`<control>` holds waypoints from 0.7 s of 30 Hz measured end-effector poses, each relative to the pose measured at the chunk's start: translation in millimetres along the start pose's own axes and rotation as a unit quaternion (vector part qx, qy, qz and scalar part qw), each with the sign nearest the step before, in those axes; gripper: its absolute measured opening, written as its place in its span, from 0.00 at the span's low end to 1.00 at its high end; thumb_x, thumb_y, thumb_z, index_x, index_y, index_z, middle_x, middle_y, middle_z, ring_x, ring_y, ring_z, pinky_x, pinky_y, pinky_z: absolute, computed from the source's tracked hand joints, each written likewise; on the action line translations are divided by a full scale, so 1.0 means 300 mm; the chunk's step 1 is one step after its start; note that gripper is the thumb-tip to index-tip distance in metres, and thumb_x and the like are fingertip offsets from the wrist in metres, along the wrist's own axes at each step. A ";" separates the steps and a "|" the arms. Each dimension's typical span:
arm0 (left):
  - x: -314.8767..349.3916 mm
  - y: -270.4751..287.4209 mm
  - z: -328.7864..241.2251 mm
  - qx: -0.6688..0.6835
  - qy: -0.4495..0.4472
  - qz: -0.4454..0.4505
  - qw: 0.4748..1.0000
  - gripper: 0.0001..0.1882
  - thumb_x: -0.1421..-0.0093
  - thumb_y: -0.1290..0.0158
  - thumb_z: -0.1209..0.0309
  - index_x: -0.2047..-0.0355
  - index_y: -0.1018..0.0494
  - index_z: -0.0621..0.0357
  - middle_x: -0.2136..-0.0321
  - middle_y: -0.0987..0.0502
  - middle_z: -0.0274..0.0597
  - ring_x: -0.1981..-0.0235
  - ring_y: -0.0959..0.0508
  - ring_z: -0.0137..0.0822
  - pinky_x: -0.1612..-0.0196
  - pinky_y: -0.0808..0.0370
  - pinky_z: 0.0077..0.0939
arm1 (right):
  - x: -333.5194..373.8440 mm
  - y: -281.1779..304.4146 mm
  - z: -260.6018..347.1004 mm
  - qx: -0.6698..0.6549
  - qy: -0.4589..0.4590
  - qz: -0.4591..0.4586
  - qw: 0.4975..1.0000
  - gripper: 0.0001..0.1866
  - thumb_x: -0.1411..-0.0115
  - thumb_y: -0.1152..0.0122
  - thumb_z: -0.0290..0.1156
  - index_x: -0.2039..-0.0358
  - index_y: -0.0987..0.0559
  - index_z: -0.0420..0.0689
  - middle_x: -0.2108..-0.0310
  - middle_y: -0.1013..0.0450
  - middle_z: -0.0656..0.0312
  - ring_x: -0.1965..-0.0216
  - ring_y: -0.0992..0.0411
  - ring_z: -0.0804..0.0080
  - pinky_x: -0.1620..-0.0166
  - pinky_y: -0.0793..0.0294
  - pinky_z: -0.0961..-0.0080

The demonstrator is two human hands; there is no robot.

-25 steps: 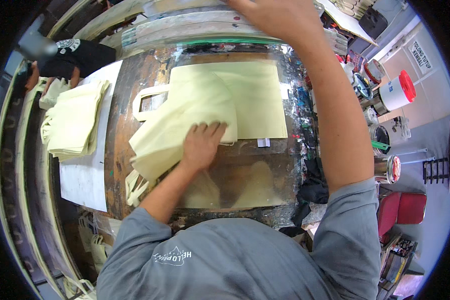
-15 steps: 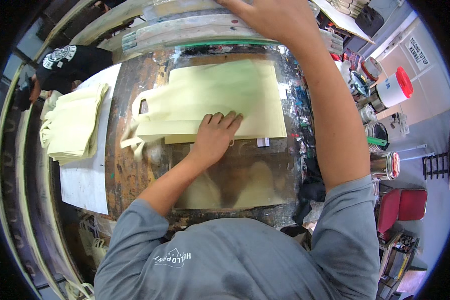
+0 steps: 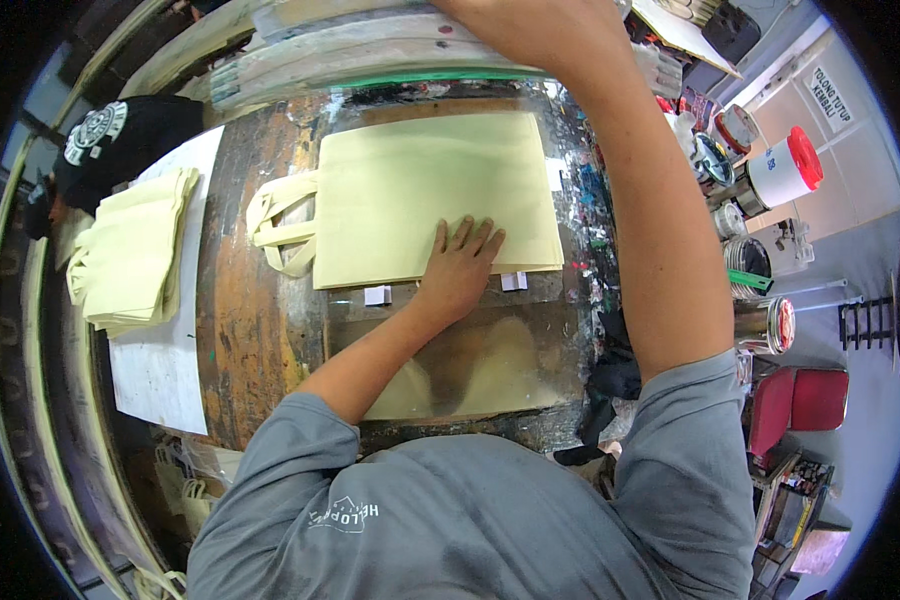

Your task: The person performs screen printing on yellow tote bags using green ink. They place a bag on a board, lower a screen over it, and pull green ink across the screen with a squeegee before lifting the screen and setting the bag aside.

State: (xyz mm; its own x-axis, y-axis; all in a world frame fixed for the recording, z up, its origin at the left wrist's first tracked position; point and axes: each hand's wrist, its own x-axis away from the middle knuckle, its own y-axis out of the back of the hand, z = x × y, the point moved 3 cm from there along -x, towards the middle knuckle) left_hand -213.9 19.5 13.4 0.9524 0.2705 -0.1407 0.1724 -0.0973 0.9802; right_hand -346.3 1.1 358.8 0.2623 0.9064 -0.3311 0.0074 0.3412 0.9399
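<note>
A pale yellow cloth tote bag [image 3: 400, 170] lies flat on the paint-stained table [image 3: 260, 340], with its looped handles [image 3: 284, 225] pointing left. My left hand [image 3: 460, 265] rests on the bag's near part, fingers spread and pressed flat. White tabs [image 3: 377, 296] stick out along the bag's near edge. At the top edge of the view, my right hand [image 3: 530, 25] reaches to a raised pale frame [image 3: 370, 55] with a green strip along its bottom. The fingertips of that hand are out of view, so its grip cannot be made out.
On a white board [image 3: 160, 385] at the left sits a stack of yellow bags [image 3: 135, 260]. Beyond it a person in a black shirt [image 3: 125, 135] bends over. Cans and tubs [image 3: 765, 325] line the right side, by a red chair [image 3: 815, 400]. Black cloth [image 3: 610, 385] hangs near the table's right edge.
The bag, folded over and blurred before, now lies flat with its handles spread out leftward. My left hand has shifted slightly right and its fingers have spread. My right hand stays by the frame.
</note>
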 end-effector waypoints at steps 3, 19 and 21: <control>0.033 -0.032 -0.021 0.016 0.025 -0.006 1.000 0.32 0.28 0.53 0.57 0.25 0.37 0.49 0.24 0.40 0.47 0.23 0.42 0.58 0.24 0.52 0.73 | 0.000 -0.001 0.010 -0.010 -0.005 0.014 1.000 0.39 0.24 0.64 0.70 0.63 0.22 0.45 0.70 0.27 0.65 0.69 0.31 0.76 0.69 0.30 0.75; 0.098 -0.024 0.002 0.025 0.006 -0.041 0.999 0.38 0.29 0.53 0.38 0.26 0.35 0.43 0.23 0.40 0.43 0.22 0.46 0.60 0.27 0.57 0.83 | -0.006 -0.057 0.020 0.010 0.018 -0.049 0.999 0.39 0.24 0.64 0.69 0.58 0.21 0.43 0.67 0.24 0.64 0.66 0.29 0.76 0.64 0.26 0.74; 0.102 -0.043 0.011 0.029 0.007 -0.042 0.999 0.38 0.29 0.54 0.37 0.26 0.35 0.43 0.23 0.40 0.43 0.22 0.46 0.60 0.27 0.57 0.83 | -0.001 -0.066 0.029 0.009 0.019 -0.027 0.999 0.40 0.24 0.63 0.69 0.56 0.19 0.42 0.65 0.22 0.63 0.65 0.27 0.75 0.62 0.25 0.73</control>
State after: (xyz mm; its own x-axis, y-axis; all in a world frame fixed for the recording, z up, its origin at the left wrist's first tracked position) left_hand -186.2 26.0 -4.1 0.9305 0.2928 -0.2199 0.2663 -0.1290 0.9552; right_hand -338.2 -7.9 340.9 0.2244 0.8960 -0.3832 0.0384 0.3848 0.9222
